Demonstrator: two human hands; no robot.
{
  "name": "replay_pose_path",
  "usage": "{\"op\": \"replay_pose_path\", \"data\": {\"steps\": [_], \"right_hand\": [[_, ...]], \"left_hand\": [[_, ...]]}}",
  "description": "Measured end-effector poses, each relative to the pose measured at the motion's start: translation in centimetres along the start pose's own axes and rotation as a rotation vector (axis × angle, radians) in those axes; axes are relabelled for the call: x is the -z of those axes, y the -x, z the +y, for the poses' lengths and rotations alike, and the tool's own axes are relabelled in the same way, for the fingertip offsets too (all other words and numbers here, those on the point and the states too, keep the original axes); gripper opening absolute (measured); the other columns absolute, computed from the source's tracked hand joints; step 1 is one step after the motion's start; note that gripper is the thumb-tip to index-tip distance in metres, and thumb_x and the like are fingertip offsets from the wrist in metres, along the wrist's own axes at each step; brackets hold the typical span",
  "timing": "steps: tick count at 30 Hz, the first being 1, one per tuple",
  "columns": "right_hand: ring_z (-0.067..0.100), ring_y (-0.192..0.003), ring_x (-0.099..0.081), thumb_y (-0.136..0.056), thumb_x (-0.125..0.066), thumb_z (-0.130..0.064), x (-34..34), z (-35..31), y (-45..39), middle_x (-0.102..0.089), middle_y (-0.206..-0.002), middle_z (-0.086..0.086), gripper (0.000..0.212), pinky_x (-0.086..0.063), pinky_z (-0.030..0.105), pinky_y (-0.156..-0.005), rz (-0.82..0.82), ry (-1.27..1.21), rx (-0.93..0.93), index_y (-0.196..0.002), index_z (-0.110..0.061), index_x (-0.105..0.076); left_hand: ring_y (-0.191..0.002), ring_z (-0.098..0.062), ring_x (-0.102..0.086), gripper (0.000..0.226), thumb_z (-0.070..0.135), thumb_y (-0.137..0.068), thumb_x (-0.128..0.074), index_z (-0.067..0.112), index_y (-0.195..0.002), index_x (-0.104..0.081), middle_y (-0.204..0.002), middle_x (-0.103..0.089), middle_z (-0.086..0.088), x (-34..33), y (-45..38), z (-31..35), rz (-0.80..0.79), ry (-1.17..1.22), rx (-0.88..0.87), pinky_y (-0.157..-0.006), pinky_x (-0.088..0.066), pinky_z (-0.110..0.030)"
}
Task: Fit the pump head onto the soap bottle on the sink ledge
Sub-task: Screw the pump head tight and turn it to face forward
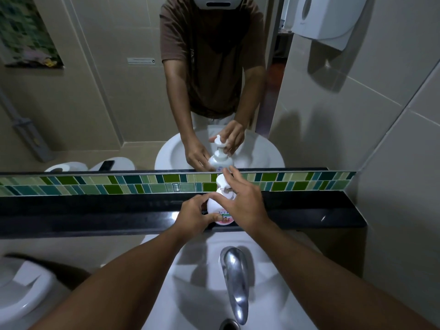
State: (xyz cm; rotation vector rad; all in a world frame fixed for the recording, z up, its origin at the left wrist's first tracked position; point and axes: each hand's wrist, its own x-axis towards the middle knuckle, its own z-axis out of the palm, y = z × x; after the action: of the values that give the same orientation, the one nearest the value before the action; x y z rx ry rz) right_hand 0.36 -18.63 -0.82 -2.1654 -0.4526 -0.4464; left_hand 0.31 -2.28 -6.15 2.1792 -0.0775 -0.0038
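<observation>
Dark ledge (309, 217) carries the soap bottle (217, 208); left hand (194, 216) closes round it for steadiness, right hand (245, 203) pinches the pump head (222, 181).

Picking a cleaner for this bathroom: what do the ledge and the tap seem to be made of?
Ledge: apparently polished dark stone, maybe granite; black, with a glossy light patch beside the left hand. Tap: metal, probably chrome-plated; silvery with mirror-like highlights.
</observation>
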Motion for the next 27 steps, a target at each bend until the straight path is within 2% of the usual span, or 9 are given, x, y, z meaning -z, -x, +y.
{"op": "replay_pose_path", "data": {"steps": [2,5,9,14,17,19,22,25,27], "right_hand": [[0.029,-0.126,-0.060,-0.078,-0.088,-0.027,-0.5,-0.3,0.1,-0.054,-0.149,0.013,0.068,-0.045,0.034,-0.106,0.049,0.008,-0.034,-0.136,-0.006,-0.061],[0.031,-0.123,-0.063,-0.084,-0.084,-0.025,-0.9,-0.7,0.2,-0.060,-0.144,0.010,0.056,-0.049,0.039,-0.105,0.112,0.019,-0.060,-0.133,-0.007,-0.065],[0.031,-0.117,-0.067,-0.086,-0.080,-0.015,-0.8,-0.9,0.1,-0.065,-0.137,0.010,0.044,-0.052,0.041,-0.101,0.133,0.022,-0.050,-0.128,-0.007,-0.068],[0.025,-0.116,-0.067,-0.087,-0.079,-0.013,0.1,-0.5,-0.2,-0.064,-0.138,0.011,0.042,-0.050,0.034,-0.103,0.065,-0.019,-0.038,-0.128,-0.007,-0.068],[0.023,-0.116,-0.068,-0.088,-0.078,-0.011,0.7,-0.2,-0.4,-0.062,-0.140,0.011,0.042,-0.051,0.037,-0.103,0.010,-0.040,-0.011,-0.128,-0.005,-0.067],[0.020,-0.118,-0.066,-0.088,-0.077,-0.010,1.1,-0.1,-0.5,-0.061,-0.142,0.011,0.043,-0.051,0.037,-0.104,-0.012,-0.054,-0.001,-0.129,-0.004,-0.067],[0.018,-0.120,-0.065,-0.089,-0.077,-0.011,1.1,-0.1,-0.5,-0.061,-0.142,0.010,0.044,-0.049,0.032,-0.105,-0.018,-0.059,0.000,-0.131,-0.005,-0.066],[0.014,-0.116,-0.065,-0.089,-0.077,-0.013,0.6,0.0,-0.4,-0.062,-0.141,0.008,0.043,-0.043,0.015,-0.102,0.001,-0.061,-0.020,-0.130,-0.006,-0.066],[0.003,-0.115,-0.060,-0.089,-0.077,-0.013,0.5,0.0,-0.3,-0.062,-0.140,0.006,0.043,-0.037,0.007,-0.099,0.023,-0.092,-0.042,-0.130,-0.007,-0.067]], "left_hand": [[-0.088,-0.011,-0.069,0.058,0.026,-0.067,-0.095,0.016,-0.119,-0.073,-0.103,-0.075,-0.006,-0.1,-0.1,-0.1,-0.002,0.006,-0.001,-0.079,-0.050,-0.014],[-0.098,-0.018,-0.072,0.060,0.028,-0.068,-0.095,0.019,-0.123,-0.072,-0.108,-0.074,-0.005,-0.1,-0.2,0.0,-0.015,0.014,-0.021,-0.092,-0.056,-0.032],[-0.096,-0.016,-0.072,0.062,0.029,-0.066,-0.096,0.023,-0.124,-0.073,-0.108,-0.074,-0.004,-0.1,-0.2,-0.2,-0.010,0.018,-0.036,-0.091,-0.054,-0.027],[-0.097,-0.018,-0.073,0.064,0.025,-0.066,-0.096,0.023,-0.126,-0.072,-0.108,-0.073,-0.005,-0.1,-0.3,-0.2,-0.024,0.031,-0.032,-0.091,-0.055,-0.027],[-0.095,-0.015,-0.072,0.065,0.023,-0.067,-0.095,0.023,-0.127,-0.072,-0.108,-0.073,-0.003,-0.1,-0.3,-0.3,-0.022,0.020,-0.031,-0.081,-0.048,-0.007],[-0.094,-0.015,-0.071,0.066,0.023,-0.067,-0.095,0.023,-0.128,-0.071,-0.109,-0.073,-0.002,-0.1,-0.4,-0.4,-0.015,0.017,-0.032,-0.077,-0.044,-0.001],[-0.096,-0.014,-0.071,0.065,0.023,-0.067,-0.095,0.022,-0.127,-0.071,-0.111,-0.073,-0.004,-0.2,-0.4,-0.6,-0.017,0.021,-0.040,-0.078,-0.046,-0.003],[-0.098,-0.017,-0.072,0.065,0.024,-0.067,-0.095,0.023,-0.127,-0.071,-0.111,-0.073,-0.006,-0.2,-0.4,-0.5,-0.010,0.016,-0.046,-0.087,-0.053,-0.018],[-0.095,-0.014,-0.072,0.065,0.025,-0.066,-0.096,0.023,-0.127,-0.071,-0.110,-0.073,-0.005,-0.2,-0.4,-0.5,-0.008,0.020,-0.048,-0.087,-0.053,-0.017]]}}
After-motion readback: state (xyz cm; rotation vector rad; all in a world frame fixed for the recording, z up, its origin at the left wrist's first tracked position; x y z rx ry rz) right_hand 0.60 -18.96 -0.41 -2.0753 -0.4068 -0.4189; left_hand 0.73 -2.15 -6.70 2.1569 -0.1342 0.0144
